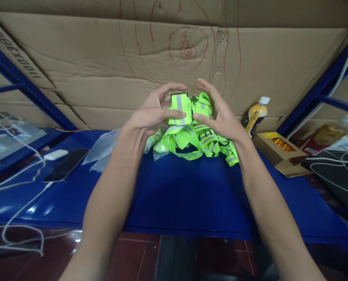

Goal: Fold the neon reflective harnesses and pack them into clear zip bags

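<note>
- Nearest the camera, 2 bare forearms reached forward over the front edge of the blue shelf (pixel 191 203), with dark red floor tiles below it.
- On the shelf's left lay a dark phone (pixel 65 166) with a white charger block (pixel 56 154) and loose white cables (pixel 18 210); clear plastic wrapping (pixel 103 148) sat just beside the pile.
- In the middle rested the heap of neon-yellow reflective straps (pixel 197 142) (grey reflective stripes ran along them), tangled rather than sorted.
- The left hand (pixel 153 113) had its thumb and fingers closed on a folded strap bundle (pixel 179 108), lifted just above the heap.
- The right hand (pixel 220 117) was half open, fingers curved over the top and thumb touching the same bundle's right side, so it steadied more than gripped.
- The step in hand looked like folding or rolling 1 strap into a compact pack; the next move would likely call for keeping the folds tight while the trailing length was drawn clear of the heap.
- To the right stood a yellow drink bottle (pixel 256 113) and an open cardboard box (pixel 281 152).
- Farthest back, a cardboard sheet (pixel 103 66) with red scribbles lined the wall.
</note>
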`<action>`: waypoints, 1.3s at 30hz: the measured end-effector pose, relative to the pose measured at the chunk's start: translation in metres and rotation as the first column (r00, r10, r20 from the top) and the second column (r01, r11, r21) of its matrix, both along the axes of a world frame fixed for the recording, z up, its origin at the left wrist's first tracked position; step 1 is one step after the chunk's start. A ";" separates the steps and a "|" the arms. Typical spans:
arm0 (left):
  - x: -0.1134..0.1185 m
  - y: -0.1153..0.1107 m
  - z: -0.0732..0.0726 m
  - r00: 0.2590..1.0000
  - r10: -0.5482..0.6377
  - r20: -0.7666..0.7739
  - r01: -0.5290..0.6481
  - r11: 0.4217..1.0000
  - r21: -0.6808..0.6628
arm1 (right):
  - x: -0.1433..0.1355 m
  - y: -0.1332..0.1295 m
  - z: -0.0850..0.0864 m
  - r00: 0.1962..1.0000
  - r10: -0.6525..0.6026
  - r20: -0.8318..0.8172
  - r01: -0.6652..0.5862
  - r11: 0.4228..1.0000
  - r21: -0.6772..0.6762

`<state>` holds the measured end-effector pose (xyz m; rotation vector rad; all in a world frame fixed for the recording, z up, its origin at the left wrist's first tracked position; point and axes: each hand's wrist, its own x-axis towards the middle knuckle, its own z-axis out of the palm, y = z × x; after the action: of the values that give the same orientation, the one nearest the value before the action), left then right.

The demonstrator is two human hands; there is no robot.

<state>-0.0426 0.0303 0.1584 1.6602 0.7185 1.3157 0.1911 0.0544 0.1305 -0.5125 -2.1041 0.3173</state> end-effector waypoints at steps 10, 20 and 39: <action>0.029 -0.004 -0.018 0.957 0.216 -0.193 -0.083 0.844 0.530 | 0.004 -0.008 0.006 0.996 -0.089 -0.023 0.087 0.993 -0.085; 0.036 -0.021 -0.021 0.885 0.410 -0.221 -0.205 0.769 0.606 | -0.002 -0.023 0.006 0.979 0.102 -0.179 -0.182 0.838 -0.514; 0.016 0.003 -0.013 0.959 -0.201 0.197 0.250 0.931 -0.265 | -0.004 -0.014 0.005 0.978 -0.205 -0.035 0.208 0.957 0.202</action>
<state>-0.0266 0.0335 0.1455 1.3371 0.5683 1.1119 0.1871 0.0400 0.1355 -0.5992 -2.0200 -0.0163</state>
